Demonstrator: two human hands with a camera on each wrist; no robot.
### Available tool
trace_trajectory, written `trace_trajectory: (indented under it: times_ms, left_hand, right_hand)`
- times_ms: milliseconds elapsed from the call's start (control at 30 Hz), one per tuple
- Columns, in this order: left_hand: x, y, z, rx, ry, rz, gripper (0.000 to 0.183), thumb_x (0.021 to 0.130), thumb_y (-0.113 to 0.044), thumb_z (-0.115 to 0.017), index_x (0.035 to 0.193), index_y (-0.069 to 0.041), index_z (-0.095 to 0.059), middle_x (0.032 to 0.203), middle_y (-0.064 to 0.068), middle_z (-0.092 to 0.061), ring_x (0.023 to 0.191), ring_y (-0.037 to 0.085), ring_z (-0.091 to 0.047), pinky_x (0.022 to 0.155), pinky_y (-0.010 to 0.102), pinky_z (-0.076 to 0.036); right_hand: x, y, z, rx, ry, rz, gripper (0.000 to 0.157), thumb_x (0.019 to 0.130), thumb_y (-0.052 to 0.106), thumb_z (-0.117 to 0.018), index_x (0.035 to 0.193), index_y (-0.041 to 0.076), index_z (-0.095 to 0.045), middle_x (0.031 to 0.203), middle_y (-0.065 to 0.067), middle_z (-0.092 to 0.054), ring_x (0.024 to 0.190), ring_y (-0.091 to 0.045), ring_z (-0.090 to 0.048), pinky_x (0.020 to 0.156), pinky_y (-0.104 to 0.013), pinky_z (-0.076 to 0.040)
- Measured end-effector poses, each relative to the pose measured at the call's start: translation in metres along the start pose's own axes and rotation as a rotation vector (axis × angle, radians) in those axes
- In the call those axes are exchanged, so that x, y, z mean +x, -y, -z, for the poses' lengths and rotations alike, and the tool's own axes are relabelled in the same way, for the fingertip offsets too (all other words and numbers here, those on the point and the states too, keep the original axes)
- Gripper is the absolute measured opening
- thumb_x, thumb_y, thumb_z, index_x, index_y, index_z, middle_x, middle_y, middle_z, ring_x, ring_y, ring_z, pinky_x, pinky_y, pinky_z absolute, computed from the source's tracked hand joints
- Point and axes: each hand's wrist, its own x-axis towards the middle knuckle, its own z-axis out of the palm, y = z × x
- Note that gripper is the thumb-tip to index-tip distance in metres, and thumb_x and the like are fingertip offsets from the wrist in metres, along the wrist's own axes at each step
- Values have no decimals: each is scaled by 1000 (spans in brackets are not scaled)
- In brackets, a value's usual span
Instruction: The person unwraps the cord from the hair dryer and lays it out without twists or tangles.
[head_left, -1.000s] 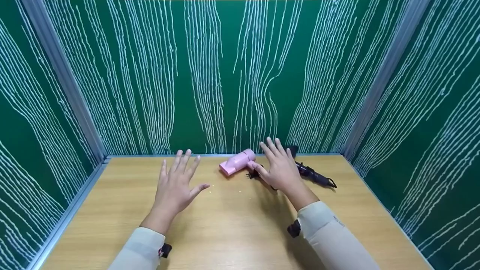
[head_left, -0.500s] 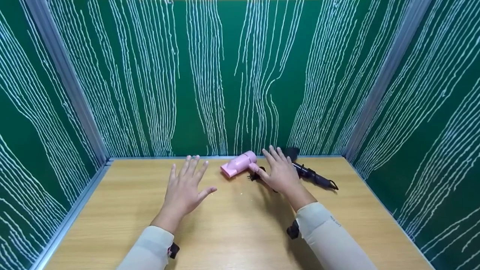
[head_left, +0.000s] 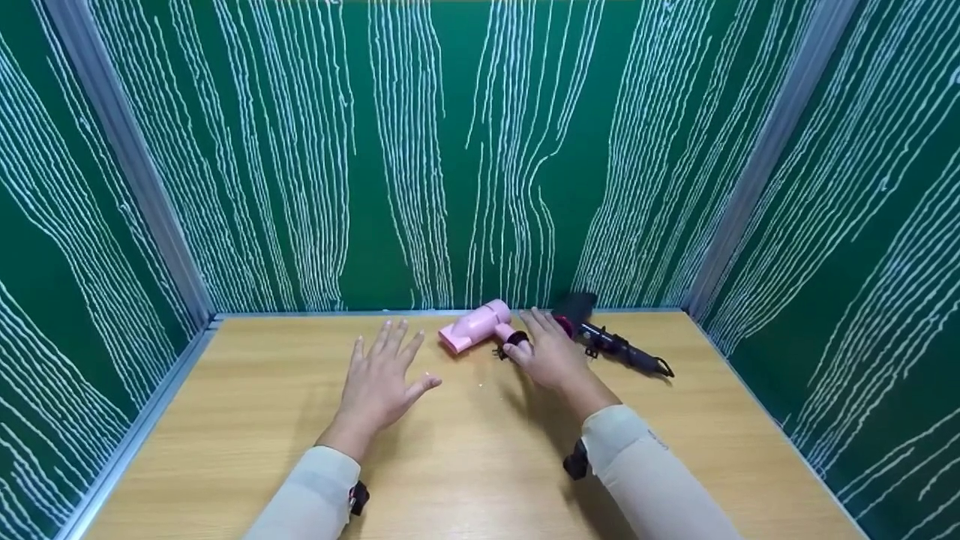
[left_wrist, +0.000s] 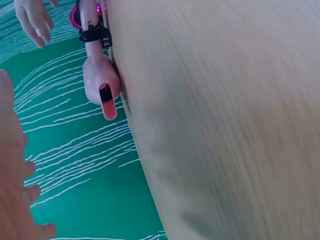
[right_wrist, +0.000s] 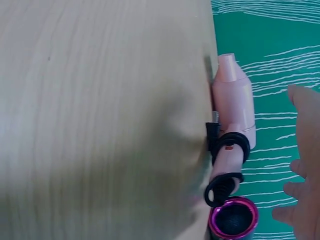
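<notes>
A pink hair dryer lies near the back edge of the table, its nozzle pointing left. Black cord is wound around its handle, as the right wrist view shows. To its right lies a black hair dryer with a magenta ring at one end. My right hand, fingers extended, hovers over the pink dryer's handle end and covers part of both dryers. My left hand is spread in the air over the table, left of the pink dryer, holding nothing.
The wooden table meets a green wall with white wavy lines at the back. Similar panels rise on both sides, joined by grey metal posts. A few tiny pale specks lie on the tabletop.
My left hand has shifted right, toward the pink hair dryer. My right hand has come lower and slightly left, uncovering the black hair dryer's magenta ring. Both dryers stay in place.
</notes>
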Motion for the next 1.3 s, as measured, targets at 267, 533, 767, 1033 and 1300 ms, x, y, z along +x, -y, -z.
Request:
trace_trajectory:
  times_ms: [267,533,767,1033,1300]
  left_hand:
    - [4,-6,-8,-22,24,5,98,88,-95,-24,167,-38,-29,178,1,-21,167,29,-9,131,69,-6]
    - [7,-15,-12,-28,53,3,96,89,-94,-26,168,-39,-24,179,-1,-17,168,28,-7,132,66,-5]
    - [8,-22,-16,-41,66,-8,96,89,-94,-26,168,-39,-22,179,-2,-18,168,28,-7,132,65,-5]
    - [8,-26,-20,-49,64,-17,96,89,-94,-28,167,-38,-25,178,-1,-23,167,29,-12,132,67,-6]
    - [7,-27,-24,-60,50,-37,98,90,-94,-26,167,-35,-28,176,0,-27,166,31,-16,131,67,-8]
  right_hand:
    - [4,-7,-16,84,-5,-44,73,106,53,-56,168,25,-29,177,-6,-22,165,-34,-17,132,-59,-21]
    - [8,-12,-29,110,17,-87,74,104,43,-65,166,18,-34,173,-18,-29,159,-47,-28,129,-62,-26]
    - [11,-18,-37,171,54,-116,76,103,34,-70,166,15,-33,166,-24,-40,153,-46,-40,127,-60,-32]
    - [15,-17,-46,193,69,-155,73,103,27,-70,167,23,-33,161,-20,-49,149,-41,-49,124,-59,-38]
    - [20,-12,-52,208,69,-174,71,105,24,-67,167,26,-33,165,-19,-43,151,-42,-45,124,-60,-37]
